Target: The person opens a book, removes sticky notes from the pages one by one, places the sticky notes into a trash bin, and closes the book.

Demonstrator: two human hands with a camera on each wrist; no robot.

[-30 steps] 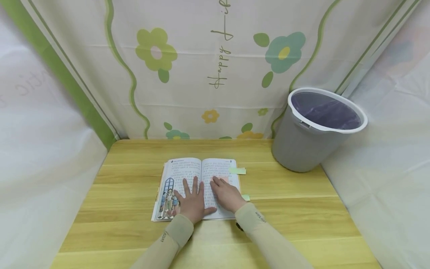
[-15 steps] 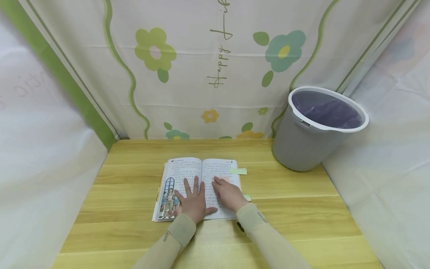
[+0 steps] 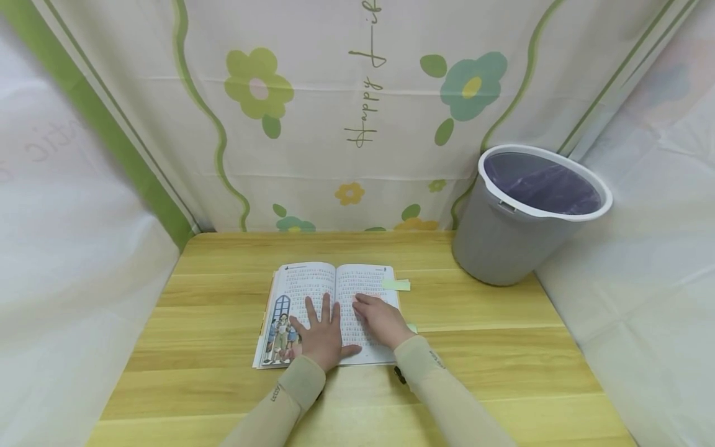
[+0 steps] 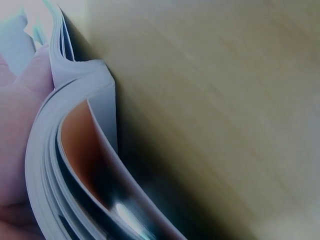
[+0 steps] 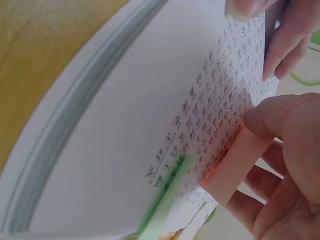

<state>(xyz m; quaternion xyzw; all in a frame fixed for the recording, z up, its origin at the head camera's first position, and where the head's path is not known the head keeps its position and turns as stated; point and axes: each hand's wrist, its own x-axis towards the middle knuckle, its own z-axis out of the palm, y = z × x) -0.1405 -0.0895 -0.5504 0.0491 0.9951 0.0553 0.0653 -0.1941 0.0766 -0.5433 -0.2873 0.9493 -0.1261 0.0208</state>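
An open book (image 3: 304, 282) lies on the table, with printed text on both pages and a picture at lower left. My left hand (image 3: 322, 341) rests on it with fingers spread over the left page, the thumb reaching across the fold. Over the right page, my right hand (image 3: 384, 323) has its fingers bent. In the right wrist view it pinches a salmon-pink sticky note (image 5: 237, 162) between thumb and fingers, the note's far edge against the text. That note is mostly hidden by the hand in the head view. The left wrist view shows the curved page edges (image 4: 42, 165).
Pale green sticky tabs (image 3: 396, 285) jut from the book's right edge. A grey bin (image 3: 497, 242) with a white rim and purple liner stands at the back right of the wooden table (image 3: 212, 335). Flower-patterned cloth (image 3: 313, 155) hangs behind and at both sides.
The pink note, seen beyond my right fingers earlier, is now mostly covered by that hand, which has shifted slightly. My left hand keeps its place on the book.
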